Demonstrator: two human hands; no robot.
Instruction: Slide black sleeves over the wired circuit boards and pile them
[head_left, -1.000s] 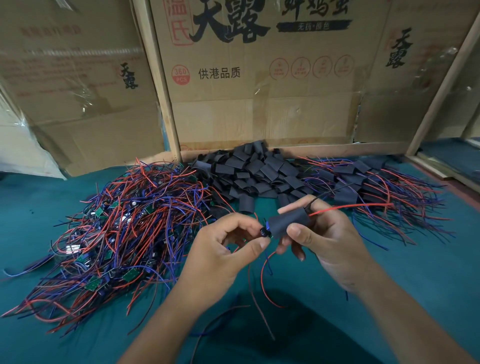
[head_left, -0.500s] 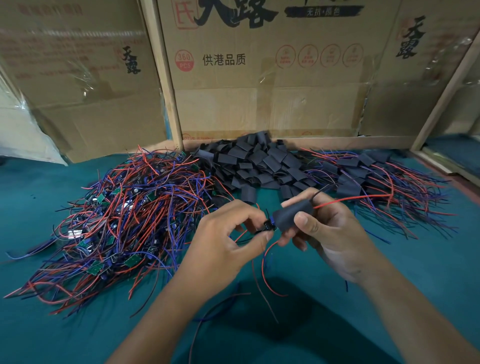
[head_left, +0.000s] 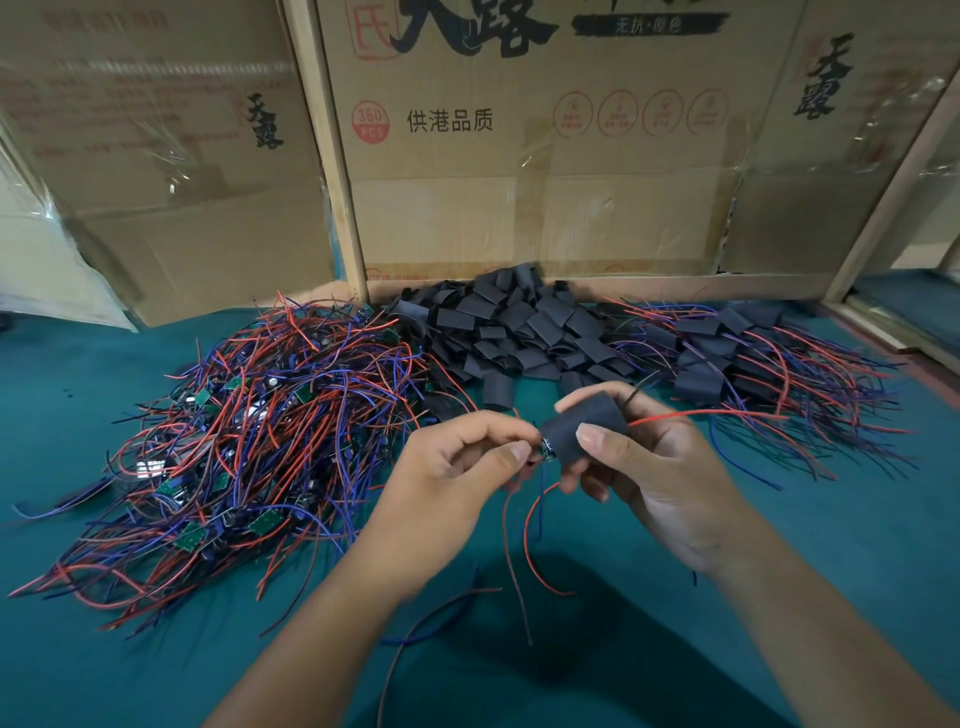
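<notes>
Sleeve (head_left: 584, 426), soft and light, sat pinched between the right hand's (head_left: 660, 467) fingers while the left hand's (head_left: 457, 467) fingers nipped the small, seemingly fragile board (head_left: 546, 448) at its mouth.

Teal table cover (head_left: 78, 649) spread across 3–9 o'clock | printed cardboard cartons (head_left: 545, 208) stood at 12 | wooden post (head_left: 332, 171) seen at 11 | clear plastic wrap (head_left: 47, 270) at 10.

Matt sleeves, glossy wires, felt and cardboard

The black sleeves (head_left: 524, 332) look matt and smooth. Wire insulation (head_left: 291, 415) is glossy plastic. The teal table cover (head_left: 831, 545) resembles felt cloth. Cardboard boxes (head_left: 519, 208) carry shiny tape between bare wood posts (head_left: 324, 150).
</notes>
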